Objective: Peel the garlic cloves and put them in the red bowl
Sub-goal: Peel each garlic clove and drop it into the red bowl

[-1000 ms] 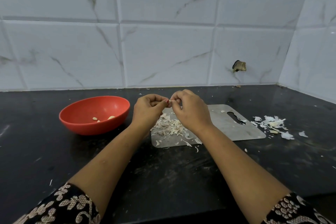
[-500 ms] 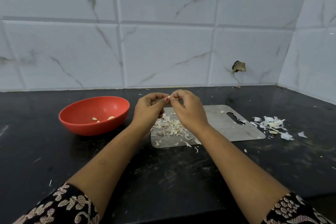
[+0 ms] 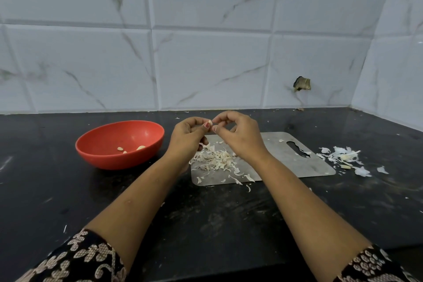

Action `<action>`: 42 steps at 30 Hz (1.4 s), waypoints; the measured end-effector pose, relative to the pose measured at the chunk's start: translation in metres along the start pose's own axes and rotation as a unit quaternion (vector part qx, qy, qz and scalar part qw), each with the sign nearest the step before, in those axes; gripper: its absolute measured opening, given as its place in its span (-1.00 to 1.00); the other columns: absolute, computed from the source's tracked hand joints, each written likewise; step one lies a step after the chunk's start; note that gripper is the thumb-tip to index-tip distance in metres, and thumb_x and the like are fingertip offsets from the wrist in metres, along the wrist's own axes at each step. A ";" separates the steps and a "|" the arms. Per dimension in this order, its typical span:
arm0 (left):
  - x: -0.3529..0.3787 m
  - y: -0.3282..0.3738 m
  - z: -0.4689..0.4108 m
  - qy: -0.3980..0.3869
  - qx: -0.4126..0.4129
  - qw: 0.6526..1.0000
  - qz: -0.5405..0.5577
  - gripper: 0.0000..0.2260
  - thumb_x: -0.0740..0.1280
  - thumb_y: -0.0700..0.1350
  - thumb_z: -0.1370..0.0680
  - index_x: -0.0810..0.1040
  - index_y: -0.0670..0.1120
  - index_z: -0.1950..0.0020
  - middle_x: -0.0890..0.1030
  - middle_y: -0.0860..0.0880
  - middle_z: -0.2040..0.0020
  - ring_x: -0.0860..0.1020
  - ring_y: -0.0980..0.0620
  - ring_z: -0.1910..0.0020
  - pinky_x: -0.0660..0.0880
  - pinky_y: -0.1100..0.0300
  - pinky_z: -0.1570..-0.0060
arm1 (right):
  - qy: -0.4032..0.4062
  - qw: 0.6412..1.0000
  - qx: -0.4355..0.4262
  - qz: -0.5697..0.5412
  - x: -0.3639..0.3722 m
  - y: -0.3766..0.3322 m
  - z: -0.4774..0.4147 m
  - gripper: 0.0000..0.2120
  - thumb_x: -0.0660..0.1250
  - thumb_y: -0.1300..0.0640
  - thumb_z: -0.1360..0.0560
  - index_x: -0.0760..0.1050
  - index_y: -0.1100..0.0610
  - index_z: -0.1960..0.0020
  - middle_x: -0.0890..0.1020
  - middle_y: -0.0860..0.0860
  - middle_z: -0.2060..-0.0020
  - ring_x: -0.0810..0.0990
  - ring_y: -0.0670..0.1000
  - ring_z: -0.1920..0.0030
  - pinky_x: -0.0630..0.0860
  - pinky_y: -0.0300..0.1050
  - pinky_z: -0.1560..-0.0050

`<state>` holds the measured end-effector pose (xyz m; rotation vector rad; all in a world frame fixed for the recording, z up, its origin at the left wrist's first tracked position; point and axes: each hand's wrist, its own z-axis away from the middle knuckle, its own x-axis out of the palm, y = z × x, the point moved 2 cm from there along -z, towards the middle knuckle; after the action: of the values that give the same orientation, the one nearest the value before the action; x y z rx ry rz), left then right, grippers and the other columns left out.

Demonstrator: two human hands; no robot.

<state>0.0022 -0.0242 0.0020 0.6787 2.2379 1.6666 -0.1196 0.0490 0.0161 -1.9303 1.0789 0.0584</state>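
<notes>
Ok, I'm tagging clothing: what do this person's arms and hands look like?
Left sleeve and right sleeve are black with a cream floral print; the forearms are bare. The left hand has a red-painted thumbnail. No rings or bangles show on it or the right hand.

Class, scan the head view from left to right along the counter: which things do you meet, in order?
Red bowl → left hand → garlic clove → right hand → board's handle slot → loose skins.
</notes>
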 end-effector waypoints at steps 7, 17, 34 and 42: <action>0.003 0.003 0.003 -0.024 -0.001 1.000 -0.015 -0.87 0.24 -0.22 -0.62 0.56 -0.17 0.07 0.64 -0.07 0.19 0.49 0.15 0.46 0.35 0.33 0.48 | -0.001 1.000 -0.012 -0.027 0.001 0.002 0.000 -0.95 0.48 0.16 -0.46 0.63 0.06 0.09 0.61 -0.13 0.27 0.49 -0.26 0.44 0.39 -0.27 0.30; 0.003 0.003 0.005 -0.040 0.011 0.999 0.003 -0.88 0.26 -0.25 -0.62 0.56 -0.15 0.08 0.65 -0.05 0.23 0.49 0.17 0.47 0.36 0.35 0.49 | 0.006 0.999 -0.025 -0.022 0.002 0.004 -0.001 -0.79 0.46 0.16 -0.46 0.53 -0.12 0.20 0.61 -0.15 0.27 0.45 -0.08 0.47 0.60 0.12 0.25; 0.004 0.001 0.005 -0.074 -0.022 0.996 0.045 -0.88 0.25 -0.25 -0.62 0.53 -0.19 0.09 0.62 0.04 0.32 0.48 0.18 0.49 0.32 0.37 0.53 | -0.044 0.997 -0.064 0.018 -0.002 0.005 0.000 -0.89 0.44 0.15 -0.48 0.52 0.00 0.12 0.57 -0.13 0.20 0.44 -0.18 0.44 0.32 -0.28 0.32; 0.005 0.002 0.005 -0.055 -0.019 0.997 0.051 -0.89 0.26 -0.26 -0.61 0.55 -0.19 0.07 0.66 -0.03 0.24 0.50 0.17 0.48 0.34 0.36 0.53 | -0.007 0.998 -0.052 -0.018 -0.001 0.004 -0.001 -0.84 0.46 0.19 -0.46 0.53 -0.03 0.10 0.59 -0.12 0.23 0.42 -0.13 0.48 0.52 -0.14 0.34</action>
<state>0.0006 -0.0176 0.0025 0.8669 2.1235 1.6708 -0.1232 0.0484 0.0147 -2.0382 1.0502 0.1108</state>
